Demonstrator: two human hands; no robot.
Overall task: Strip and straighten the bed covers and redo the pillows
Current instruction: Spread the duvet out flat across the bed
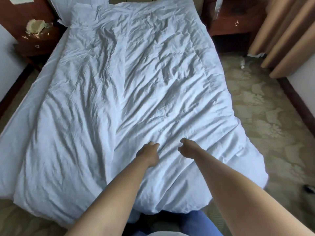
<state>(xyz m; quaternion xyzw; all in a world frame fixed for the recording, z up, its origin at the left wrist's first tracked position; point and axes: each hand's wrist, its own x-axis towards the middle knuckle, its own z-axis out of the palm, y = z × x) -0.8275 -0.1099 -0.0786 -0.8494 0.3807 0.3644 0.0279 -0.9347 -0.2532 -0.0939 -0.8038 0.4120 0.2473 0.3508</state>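
I have both bare arms stretched out over the foot of the bed, and the left hand (150,155) and right hand (186,149) sit close together, nearly level, with a narrow strip of cloth between them. Both rest on the rumpled white quilted duvet (136,82), which spreads away from them up the whole bed and hangs over the near edge below my forearms. The left grip is curled, fingers (154,143) bent down into the fabric; it looks to be pinching a fold, though the blur there keeps me from being sure. The right grip is likewise curled into a loose fist with the knuckles forward, and I cannot tell whether any cloth is caught inside it. Long creases run from the hands up and to the left across the duvet. Far beyond the hands, at the top left corner of the bed, lies a white pillow (68,7), partly cut off by the frame edge. Left of the hands a band of smooth white bed sheet (20,120) shows beside the duvet. Well ahead and to the left stands a dark wooden nightstand (36,40) with chipped veneer; a matching dark wooden nightstand with a ring pull (237,24) stands ahead to the right, next to tan curtains (286,34). Patterned beige carpet (265,113) lies to the right of the hands.
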